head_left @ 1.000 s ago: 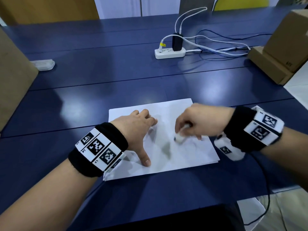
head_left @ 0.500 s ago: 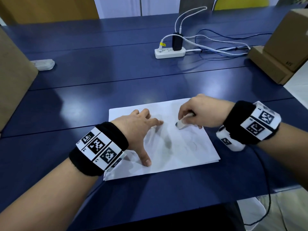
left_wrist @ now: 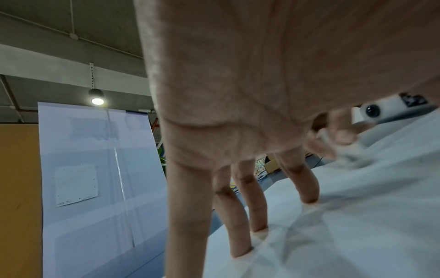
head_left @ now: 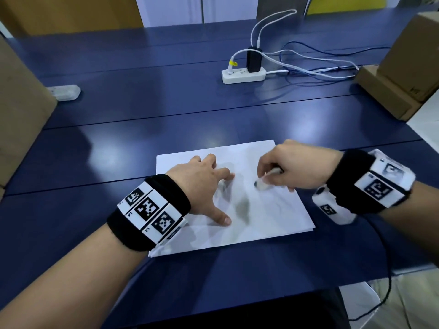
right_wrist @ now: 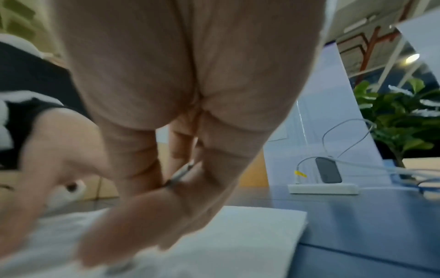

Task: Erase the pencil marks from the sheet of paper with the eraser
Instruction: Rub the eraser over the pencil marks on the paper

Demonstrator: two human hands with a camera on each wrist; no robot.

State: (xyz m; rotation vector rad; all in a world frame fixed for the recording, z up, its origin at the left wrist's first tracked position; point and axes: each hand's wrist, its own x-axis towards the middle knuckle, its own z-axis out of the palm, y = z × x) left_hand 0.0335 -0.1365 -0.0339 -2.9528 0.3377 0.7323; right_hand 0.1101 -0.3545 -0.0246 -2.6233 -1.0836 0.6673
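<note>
A white sheet of paper (head_left: pixel 268 217) lies on the blue table (head_left: pixel 142 143), with faint pencil lines near its middle. My left hand (head_left: pixel 202 184) presses flat on the sheet's left half, fingers spread and straight; its fingertips (left_wrist: pixel 309 197) touch the paper (left_wrist: pixel 357 216). My right hand (head_left: pixel 282 167) pinches a white eraser (head_left: pixel 262 182) whose dark tip sits on the sheet right of centre. In the right wrist view the curled fingers (right_wrist: pixel 133 150) hide most of the eraser and the picture is blurred.
A white power strip (head_left: pixel 243 76) with a black adapter and trailing cables lies at the far middle. Cardboard boxes stand at the right (head_left: pixel 403 67) and at the left edge (head_left: pixel 19 115). A small white object (head_left: pixel 65 92) lies far left.
My right hand has rubbed the eraser away from me and then back toward me across the sheet. My left hand has stayed pressed on the paper.
</note>
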